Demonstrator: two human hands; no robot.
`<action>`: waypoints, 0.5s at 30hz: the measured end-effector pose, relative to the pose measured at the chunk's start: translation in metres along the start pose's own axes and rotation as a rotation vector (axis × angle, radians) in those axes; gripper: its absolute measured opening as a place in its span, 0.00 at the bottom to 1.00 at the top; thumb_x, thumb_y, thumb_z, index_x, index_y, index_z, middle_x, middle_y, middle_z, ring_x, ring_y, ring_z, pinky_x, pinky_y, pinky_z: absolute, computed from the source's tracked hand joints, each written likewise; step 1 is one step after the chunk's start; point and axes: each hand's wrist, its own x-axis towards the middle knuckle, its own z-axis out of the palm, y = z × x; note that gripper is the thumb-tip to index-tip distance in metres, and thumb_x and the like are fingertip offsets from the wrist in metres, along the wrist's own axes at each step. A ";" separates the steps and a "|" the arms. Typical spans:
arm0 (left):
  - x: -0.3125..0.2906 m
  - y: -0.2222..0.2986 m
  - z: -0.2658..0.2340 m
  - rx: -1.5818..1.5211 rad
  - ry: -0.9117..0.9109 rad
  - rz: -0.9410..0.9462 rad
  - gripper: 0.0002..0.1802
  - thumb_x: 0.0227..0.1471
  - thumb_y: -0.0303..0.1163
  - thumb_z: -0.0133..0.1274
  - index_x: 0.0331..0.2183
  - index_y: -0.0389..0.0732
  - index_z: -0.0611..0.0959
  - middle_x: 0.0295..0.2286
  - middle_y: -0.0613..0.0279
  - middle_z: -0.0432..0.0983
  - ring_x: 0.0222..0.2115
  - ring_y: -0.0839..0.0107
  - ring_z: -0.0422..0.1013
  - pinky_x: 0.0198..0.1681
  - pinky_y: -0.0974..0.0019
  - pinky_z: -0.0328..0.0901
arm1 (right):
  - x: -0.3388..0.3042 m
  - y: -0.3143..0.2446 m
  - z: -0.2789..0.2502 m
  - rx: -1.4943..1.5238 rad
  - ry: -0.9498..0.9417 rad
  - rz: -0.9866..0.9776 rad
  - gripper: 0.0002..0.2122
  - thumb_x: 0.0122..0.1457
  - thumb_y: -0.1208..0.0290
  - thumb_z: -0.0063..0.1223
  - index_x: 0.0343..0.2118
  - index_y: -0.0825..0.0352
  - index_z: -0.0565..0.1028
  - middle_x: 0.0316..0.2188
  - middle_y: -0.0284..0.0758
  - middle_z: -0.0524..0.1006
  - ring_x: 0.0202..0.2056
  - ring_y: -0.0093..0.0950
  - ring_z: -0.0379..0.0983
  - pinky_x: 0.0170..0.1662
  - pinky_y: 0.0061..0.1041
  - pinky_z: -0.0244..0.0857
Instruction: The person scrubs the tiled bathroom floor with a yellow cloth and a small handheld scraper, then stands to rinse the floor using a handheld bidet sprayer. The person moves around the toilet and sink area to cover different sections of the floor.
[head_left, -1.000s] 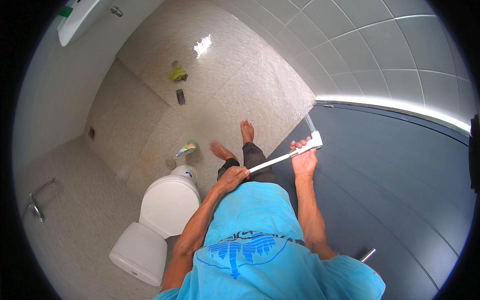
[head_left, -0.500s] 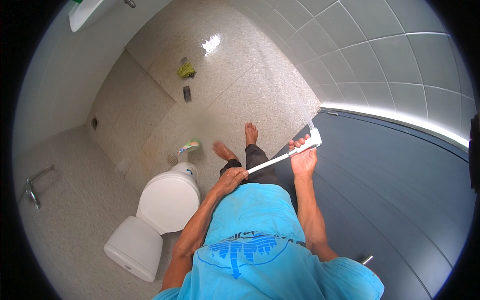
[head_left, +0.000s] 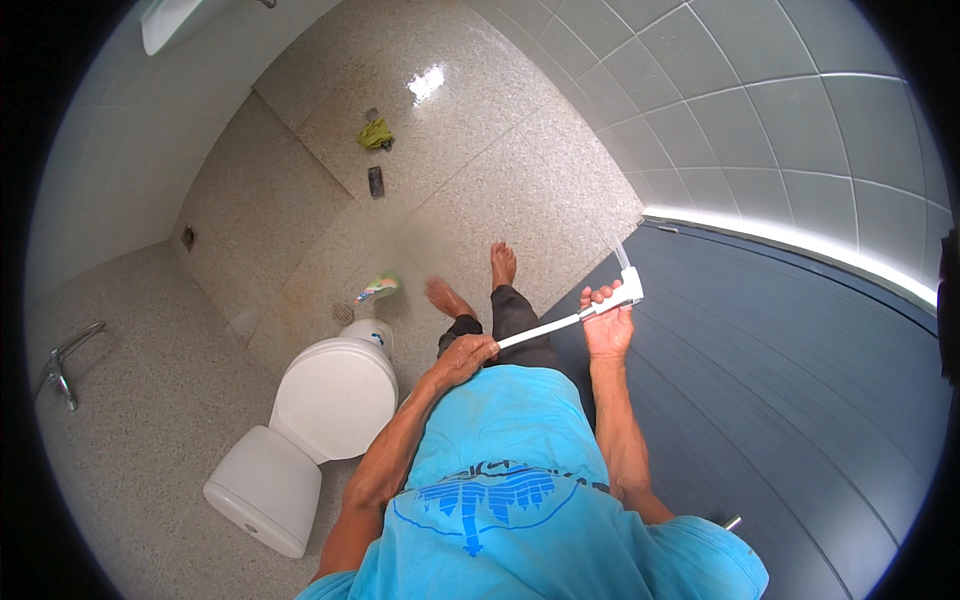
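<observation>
My right hand [head_left: 608,332] is wrapped round a white handheld bidet sprayer [head_left: 629,288], beside the dark grey door. A thin stream of water [head_left: 622,256] leaves its head toward the far floor corner and tiled wall. From the sprayer's lower end a white hose [head_left: 540,330] runs across in front of my waist. My left hand [head_left: 466,358] is closed round that hose near my left thigh; its far end is hidden.
At my left stands a white toilet [head_left: 337,398] with its lid down. A colourful packet [head_left: 378,289] lies on the speckled floor near a drain grate [head_left: 343,313]. Farther off are a dark brush-like block [head_left: 376,182] and a green-yellow cloth [head_left: 375,134]. The dark door [head_left: 760,380] is close on my right.
The sprayer in my right hand has shifted very slightly, and its water stream shows more plainly. Both hands keep their hold; the view has shifted a little.
</observation>
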 end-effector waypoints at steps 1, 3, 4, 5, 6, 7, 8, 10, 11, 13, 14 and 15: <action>0.001 0.001 0.000 0.001 -0.012 -0.013 0.22 0.62 0.45 0.42 0.27 0.38 0.77 0.19 0.63 0.67 0.22 0.70 0.63 0.28 0.63 0.59 | 0.001 0.000 -0.004 -0.013 0.024 -0.016 0.25 0.50 0.57 0.63 0.49 0.64 0.71 0.34 0.34 0.69 0.37 0.32 0.66 0.59 0.45 0.59; 0.003 -0.001 -0.001 -0.001 -0.014 -0.015 0.22 0.63 0.45 0.42 0.27 0.38 0.77 0.19 0.63 0.67 0.22 0.70 0.63 0.28 0.63 0.59 | 0.001 0.000 -0.005 -0.001 0.092 -0.017 0.24 0.51 0.58 0.62 0.48 0.64 0.71 0.33 0.34 0.69 0.36 0.32 0.66 0.58 0.45 0.60; 0.004 -0.002 -0.002 -0.002 -0.015 -0.015 0.21 0.63 0.45 0.42 0.27 0.38 0.77 0.19 0.63 0.67 0.23 0.70 0.64 0.28 0.63 0.59 | 0.001 -0.001 -0.006 0.005 0.127 -0.018 0.23 0.51 0.59 0.62 0.48 0.64 0.71 0.33 0.34 0.69 0.35 0.32 0.66 0.58 0.45 0.61; 0.005 -0.005 -0.002 -0.001 -0.017 0.002 0.21 0.63 0.45 0.42 0.26 0.39 0.76 0.19 0.63 0.67 0.23 0.70 0.64 0.28 0.63 0.59 | 0.001 0.000 -0.005 0.017 0.116 -0.018 0.22 0.52 0.59 0.61 0.48 0.64 0.71 0.33 0.34 0.69 0.35 0.32 0.66 0.57 0.45 0.61; 0.006 -0.008 -0.002 0.000 -0.019 0.019 0.21 0.63 0.45 0.42 0.26 0.39 0.76 0.19 0.63 0.67 0.22 0.70 0.64 0.28 0.63 0.59 | 0.000 0.000 -0.003 0.029 0.104 -0.018 0.22 0.53 0.59 0.61 0.47 0.64 0.71 0.33 0.34 0.69 0.35 0.32 0.66 0.57 0.45 0.61; 0.006 -0.011 -0.002 0.002 -0.022 0.036 0.21 0.63 0.44 0.42 0.26 0.39 0.76 0.19 0.63 0.67 0.22 0.70 0.64 0.28 0.63 0.59 | -0.001 0.001 -0.002 0.042 0.093 -0.018 0.21 0.53 0.59 0.60 0.47 0.64 0.71 0.33 0.34 0.69 0.35 0.32 0.66 0.57 0.45 0.61; 0.006 -0.011 -0.002 0.003 -0.027 0.031 0.21 0.63 0.44 0.42 0.26 0.39 0.76 0.19 0.63 0.67 0.22 0.70 0.64 0.28 0.63 0.59 | -0.002 0.001 0.000 0.028 0.093 -0.028 0.21 0.53 0.59 0.60 0.47 0.64 0.71 0.33 0.34 0.69 0.35 0.32 0.66 0.57 0.44 0.61; 0.006 -0.012 -0.001 0.006 -0.037 0.020 0.21 0.63 0.44 0.42 0.25 0.39 0.75 0.19 0.63 0.67 0.22 0.70 0.63 0.28 0.63 0.59 | -0.004 0.001 0.004 0.002 0.092 -0.047 0.22 0.53 0.59 0.60 0.48 0.64 0.71 0.33 0.34 0.69 0.35 0.32 0.66 0.57 0.44 0.61; 0.006 -0.010 -0.001 0.001 -0.035 0.019 0.21 0.63 0.44 0.42 0.25 0.39 0.75 0.19 0.63 0.67 0.22 0.70 0.63 0.28 0.63 0.59 | -0.005 0.001 0.005 0.005 0.072 -0.045 0.21 0.54 0.59 0.59 0.48 0.64 0.72 0.33 0.34 0.69 0.35 0.32 0.66 0.57 0.44 0.61; 0.005 -0.006 0.000 -0.010 -0.029 0.017 0.21 0.63 0.43 0.42 0.26 0.38 0.75 0.19 0.63 0.67 0.22 0.71 0.63 0.28 0.63 0.59 | -0.007 0.001 0.007 0.010 0.034 -0.039 0.19 0.56 0.59 0.56 0.48 0.65 0.73 0.34 0.34 0.70 0.35 0.31 0.66 0.58 0.43 0.61; 0.004 -0.006 0.000 -0.011 -0.028 0.020 0.21 0.63 0.43 0.42 0.26 0.38 0.75 0.19 0.64 0.67 0.22 0.71 0.63 0.27 0.64 0.59 | -0.006 0.001 0.007 0.010 0.013 -0.036 0.20 0.56 0.59 0.57 0.48 0.65 0.73 0.34 0.34 0.70 0.36 0.31 0.66 0.58 0.42 0.61; 0.004 -0.005 0.000 -0.012 -0.025 0.022 0.20 0.63 0.43 0.42 0.26 0.38 0.76 0.19 0.64 0.67 0.22 0.71 0.63 0.27 0.64 0.59 | -0.005 0.000 0.006 0.009 -0.008 -0.034 0.20 0.55 0.59 0.58 0.48 0.65 0.73 0.34 0.34 0.70 0.36 0.31 0.66 0.58 0.42 0.61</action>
